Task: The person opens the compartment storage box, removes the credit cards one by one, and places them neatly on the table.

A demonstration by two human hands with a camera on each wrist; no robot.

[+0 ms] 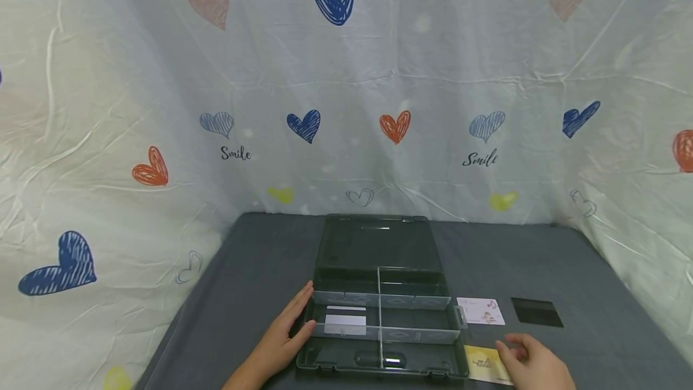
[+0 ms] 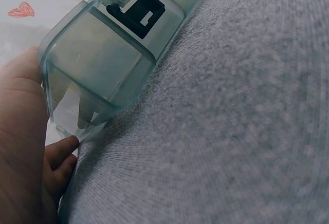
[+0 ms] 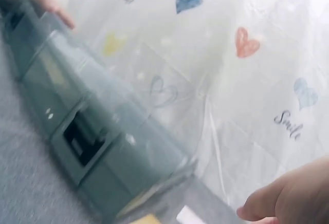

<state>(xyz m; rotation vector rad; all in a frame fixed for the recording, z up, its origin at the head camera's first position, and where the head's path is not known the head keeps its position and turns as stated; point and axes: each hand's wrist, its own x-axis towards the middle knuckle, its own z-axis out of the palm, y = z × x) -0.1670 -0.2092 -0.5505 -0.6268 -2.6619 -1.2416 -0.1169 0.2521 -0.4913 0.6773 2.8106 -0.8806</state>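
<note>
A clear grey-green divided box lies with its lid folded back. In its left middle compartment is a white card with a dark stripe. My left hand rests along the box's left side with fingers extended; the left wrist view shows its fingertips at the box's corner. A yellow card lies flat beside the box's front right corner. Over that card's right edge is my right hand, fingers loosely bent, with nothing visibly held. A pale floral card lies behind the yellow one.
A black card lies farther right on the grey cloth-covered table. White dividers split the box into several compartments. A white curtain printed with hearts surrounds the table's back and sides.
</note>
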